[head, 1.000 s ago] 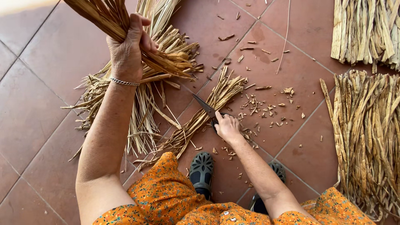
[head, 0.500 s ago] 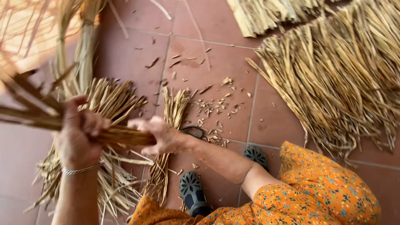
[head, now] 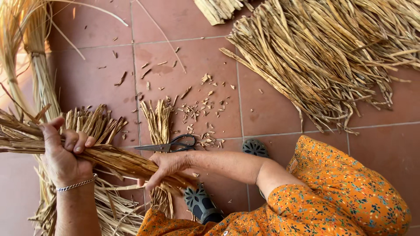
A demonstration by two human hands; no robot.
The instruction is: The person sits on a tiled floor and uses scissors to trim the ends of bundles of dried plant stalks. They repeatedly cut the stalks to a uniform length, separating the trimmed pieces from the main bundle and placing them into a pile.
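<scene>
1. Straw-coloured bundle of dried flat leaves (head: 118, 159) lies across both hands, above the black-handled scissors (head: 173, 145).
2. Left hand (head: 63, 153) wraps it; right hand (head: 168, 168) clasps its end.
3. Best kept tight and level, I'd say.

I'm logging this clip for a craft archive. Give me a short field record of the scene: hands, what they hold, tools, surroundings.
left hand: closed around a bundle of dried straw strips
right hand: grip on the same bundle, nearer its end
tool: black-handled scissors lying on the floor, untouched
floor: reddish tiles, strewn with small straw cuttings
nearby: large pile of loose strips on the far side of the tiles; short cut bunch by the scissors
</scene>
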